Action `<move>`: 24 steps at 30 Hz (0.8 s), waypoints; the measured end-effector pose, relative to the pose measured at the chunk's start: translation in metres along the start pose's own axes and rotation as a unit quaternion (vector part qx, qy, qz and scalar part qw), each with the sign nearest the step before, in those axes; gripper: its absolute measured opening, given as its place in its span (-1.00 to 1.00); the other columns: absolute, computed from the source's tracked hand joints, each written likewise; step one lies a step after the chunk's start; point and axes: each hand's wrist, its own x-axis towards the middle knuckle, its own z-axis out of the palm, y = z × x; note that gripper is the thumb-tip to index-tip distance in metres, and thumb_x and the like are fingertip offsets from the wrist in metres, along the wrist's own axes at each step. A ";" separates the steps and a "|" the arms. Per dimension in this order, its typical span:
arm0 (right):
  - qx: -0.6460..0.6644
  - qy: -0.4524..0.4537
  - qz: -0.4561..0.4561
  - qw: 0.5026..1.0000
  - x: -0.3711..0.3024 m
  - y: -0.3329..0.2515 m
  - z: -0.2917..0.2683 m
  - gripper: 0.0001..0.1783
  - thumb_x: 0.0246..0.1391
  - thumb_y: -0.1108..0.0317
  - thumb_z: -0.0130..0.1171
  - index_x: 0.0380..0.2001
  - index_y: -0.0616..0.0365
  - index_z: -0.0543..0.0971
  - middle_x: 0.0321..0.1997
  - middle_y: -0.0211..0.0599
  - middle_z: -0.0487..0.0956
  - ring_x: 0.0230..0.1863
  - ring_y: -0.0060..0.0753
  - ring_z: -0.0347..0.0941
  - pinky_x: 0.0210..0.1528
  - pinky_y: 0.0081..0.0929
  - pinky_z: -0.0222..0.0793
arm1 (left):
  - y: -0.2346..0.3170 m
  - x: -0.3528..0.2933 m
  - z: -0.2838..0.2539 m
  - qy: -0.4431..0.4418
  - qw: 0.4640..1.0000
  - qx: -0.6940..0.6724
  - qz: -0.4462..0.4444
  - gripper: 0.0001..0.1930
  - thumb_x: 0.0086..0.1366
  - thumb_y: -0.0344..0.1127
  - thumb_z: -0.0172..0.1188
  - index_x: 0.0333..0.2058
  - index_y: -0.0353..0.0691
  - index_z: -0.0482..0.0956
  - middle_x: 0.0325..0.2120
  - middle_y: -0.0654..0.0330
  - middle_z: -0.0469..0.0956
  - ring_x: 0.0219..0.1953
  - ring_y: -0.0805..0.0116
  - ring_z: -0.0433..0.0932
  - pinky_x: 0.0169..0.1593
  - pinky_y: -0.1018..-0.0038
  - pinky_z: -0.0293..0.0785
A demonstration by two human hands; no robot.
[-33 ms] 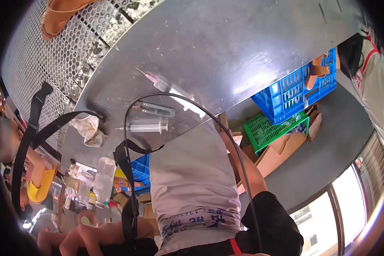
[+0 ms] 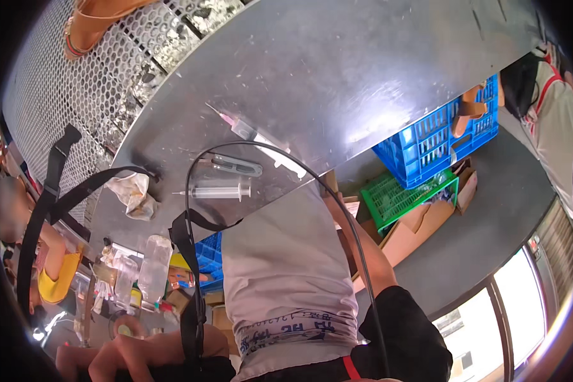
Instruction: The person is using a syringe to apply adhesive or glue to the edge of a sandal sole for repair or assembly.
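Note:
My right forearm (image 2: 374, 261) reaches up beside the light apron (image 2: 286, 254) toward the table's edge; the hand is mostly hidden there, so its fingers cannot be made out. At the lower left, bare skin that looks like my bent left hand (image 2: 124, 358) sits at the picture's rim, its fingertips cut off. On the grey metal table (image 2: 299, 70) lie a syringe with a pink needle hub (image 2: 261, 141), a second clear syringe (image 2: 219, 190) and, between them, a slotted grey-handled tool (image 2: 235, 165). A crumpled, stained cloth (image 2: 134, 194) lies left of them. Neither hand visibly touches these.
A black cable (image 2: 360, 248) loops across the view, and black straps (image 2: 51, 184) hang at left. Right of the table stand a blue crate (image 2: 420, 143), a green basket (image 2: 395, 204) and cardboard (image 2: 404, 239). Clear bottles (image 2: 154, 267) stand lower left. Other people sit nearby.

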 end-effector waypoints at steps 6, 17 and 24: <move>0.063 0.145 -0.055 0.986 0.015 -0.003 -0.098 -0.76 0.12 0.29 0.14 -0.16 -0.01 0.68 -0.17 -0.18 0.73 -0.08 -0.03 0.67 0.06 0.04 0.37 | 0.001 -0.007 -0.019 -0.069 0.992 -0.106 -0.004 -0.53 0.31 -0.37 0.29 0.20 -0.10 0.48 0.24 0.16 0.43 -0.01 0.36 0.67 -0.36 0.50 0.73; 0.125 0.268 -0.057 0.953 -0.020 0.020 -0.267 -0.69 0.09 0.27 0.13 -0.10 0.07 0.63 -0.19 0.00 0.70 -0.16 0.21 0.62 -0.06 0.06 0.49 | -0.011 -0.070 -0.073 -0.285 0.924 -0.248 0.067 -0.40 0.49 -0.04 0.02 0.36 -0.21 0.19 0.37 0.12 0.22 0.17 0.12 0.55 -0.17 0.12 0.74; 0.019 0.297 0.006 0.955 -0.116 0.009 -0.330 -0.71 0.19 0.14 0.14 -0.15 0.07 0.65 -0.31 0.05 0.68 -0.24 0.17 0.64 -0.20 0.05 0.54 | -0.032 -0.131 -0.081 -0.337 0.918 -0.201 0.059 -0.35 0.48 0.01 0.03 0.40 -0.18 0.15 0.42 0.18 0.11 0.23 0.10 0.49 -0.18 0.05 0.72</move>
